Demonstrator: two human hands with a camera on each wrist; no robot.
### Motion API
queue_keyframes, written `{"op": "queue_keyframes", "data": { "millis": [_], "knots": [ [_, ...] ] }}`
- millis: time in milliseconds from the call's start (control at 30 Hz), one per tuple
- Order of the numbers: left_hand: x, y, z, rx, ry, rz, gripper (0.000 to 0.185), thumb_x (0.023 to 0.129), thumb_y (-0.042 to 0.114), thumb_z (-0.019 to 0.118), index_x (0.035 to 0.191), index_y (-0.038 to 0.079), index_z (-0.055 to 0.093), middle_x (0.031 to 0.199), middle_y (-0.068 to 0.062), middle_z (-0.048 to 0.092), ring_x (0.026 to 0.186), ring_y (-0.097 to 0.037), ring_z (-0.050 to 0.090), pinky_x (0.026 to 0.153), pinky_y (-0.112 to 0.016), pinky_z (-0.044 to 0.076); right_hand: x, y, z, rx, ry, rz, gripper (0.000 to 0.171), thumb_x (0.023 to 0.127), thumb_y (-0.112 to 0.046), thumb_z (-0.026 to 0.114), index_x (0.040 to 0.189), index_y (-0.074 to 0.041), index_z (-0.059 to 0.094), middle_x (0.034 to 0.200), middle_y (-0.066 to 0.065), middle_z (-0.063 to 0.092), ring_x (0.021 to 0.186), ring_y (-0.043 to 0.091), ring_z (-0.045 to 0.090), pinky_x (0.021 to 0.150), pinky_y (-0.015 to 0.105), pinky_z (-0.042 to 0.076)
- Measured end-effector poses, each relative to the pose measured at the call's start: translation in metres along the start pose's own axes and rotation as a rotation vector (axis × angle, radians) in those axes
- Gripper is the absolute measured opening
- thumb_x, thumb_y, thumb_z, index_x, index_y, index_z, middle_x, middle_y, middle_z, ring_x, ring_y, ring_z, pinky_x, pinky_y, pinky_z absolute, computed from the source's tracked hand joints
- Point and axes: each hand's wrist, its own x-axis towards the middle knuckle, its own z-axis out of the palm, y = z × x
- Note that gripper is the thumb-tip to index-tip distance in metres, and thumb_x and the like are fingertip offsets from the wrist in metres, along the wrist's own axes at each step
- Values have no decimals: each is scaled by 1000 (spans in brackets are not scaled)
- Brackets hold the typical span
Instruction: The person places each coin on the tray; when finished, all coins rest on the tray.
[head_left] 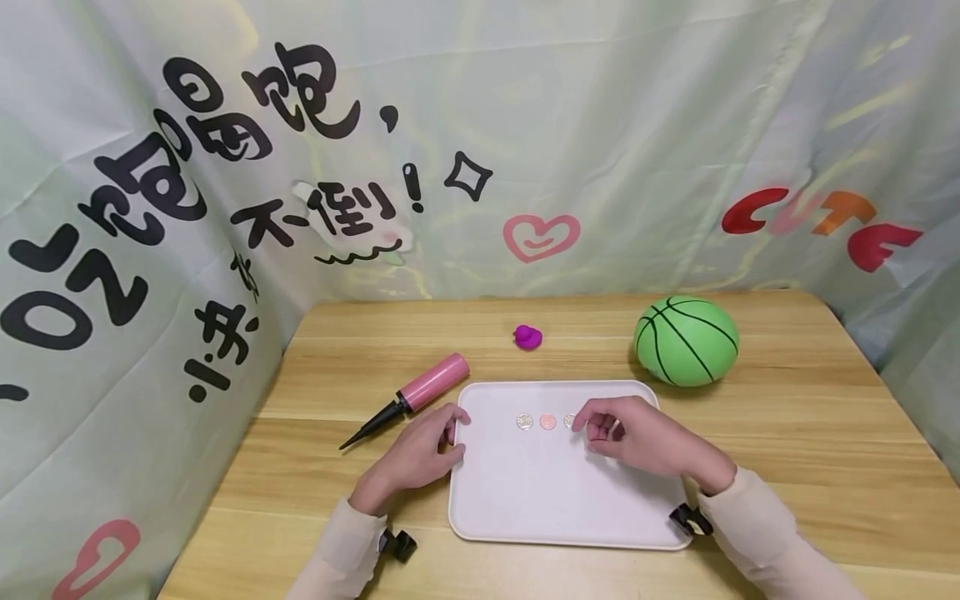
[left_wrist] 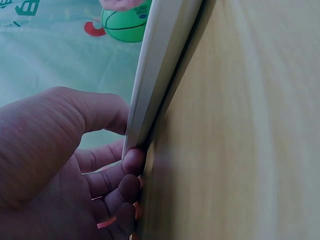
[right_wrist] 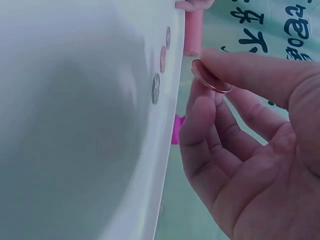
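Head view: a white tray (head_left: 555, 500) is lying flat on the wooden table (head_left: 787, 433). The left hand (head_left: 420, 454) is resting at the tray's left rim, likely steadying it. The right hand (head_left: 641, 437) is hovering over the tray's far half, beside a row of three coins (head_left: 547, 422) lying apart in a line. A pink pump (head_left: 420, 392), a purple toy (head_left: 527, 336) and a green ball (head_left: 686, 340) are sitting off the tray, out of the way.

Left wrist view: the left fingers (left_wrist: 131, 162) are curling against the tray's edge, thumb above; the grip is clasping the rim.

Right wrist view: the right grip is pinching a copper coin (right_wrist: 211, 77) between thumb and forefinger, edge tilted, held just past the row's end, seemingly to extend the line.
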Motion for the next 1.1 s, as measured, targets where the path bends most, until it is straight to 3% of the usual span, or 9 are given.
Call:
{"op": "queue_keyframes", "data": {
  "millis": [567, 1100],
  "knots": [
    [1, -1, 0, -4, 1, -4, 32, 98, 11, 74, 129, 11, 64, 92, 3, 57, 80, -8, 49, 73, -23, 42, 25, -4, 16, 25, -42, 1, 22, 93, 3, 81, 112, -7, 75, 89, -5, 67, 84, 3, 62, 77, 22, 56],
    [0, -1, -1, -11, -5, -7, 32, 98, 10, 74, 129, 11, 64, 92, 2, 57, 81, -10, 50, 73, -24, 42, 55, -4, 40, 108, -64, -35, 16, 97, 1, 78, 112, -4, 75, 94, 7, 75, 85, 4, 63, 78, 22, 56]
  ]
}}
